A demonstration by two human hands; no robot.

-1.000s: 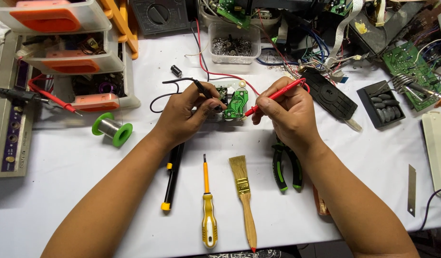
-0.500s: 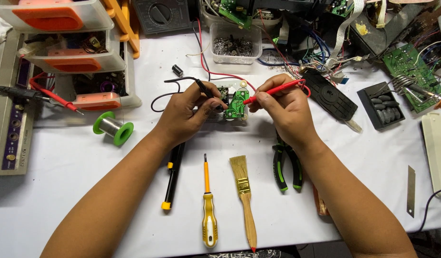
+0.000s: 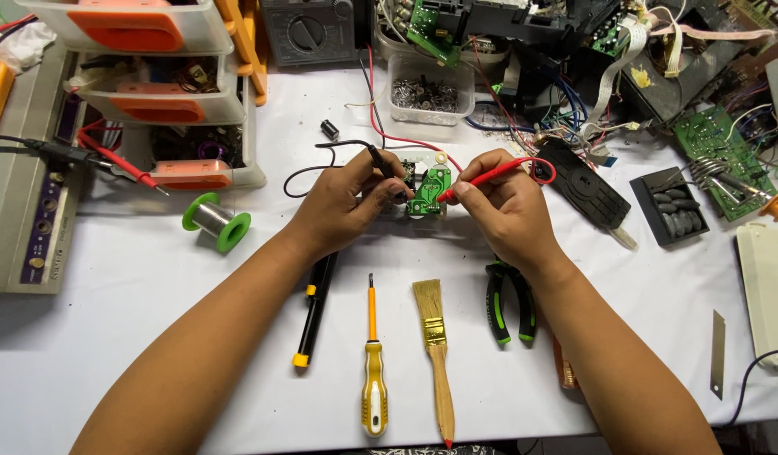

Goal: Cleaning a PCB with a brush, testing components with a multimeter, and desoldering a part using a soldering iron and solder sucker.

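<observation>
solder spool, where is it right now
In the head view, the solder spool lies on the white table, left of the left hand, just below the plastic drawers.

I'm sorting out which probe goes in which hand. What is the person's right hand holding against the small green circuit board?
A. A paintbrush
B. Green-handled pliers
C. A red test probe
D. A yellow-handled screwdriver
C: the right hand pinches a red test probe with its tip on the small green circuit board, while the screwdriver, paintbrush and pliers lie untouched on the table.
</observation>
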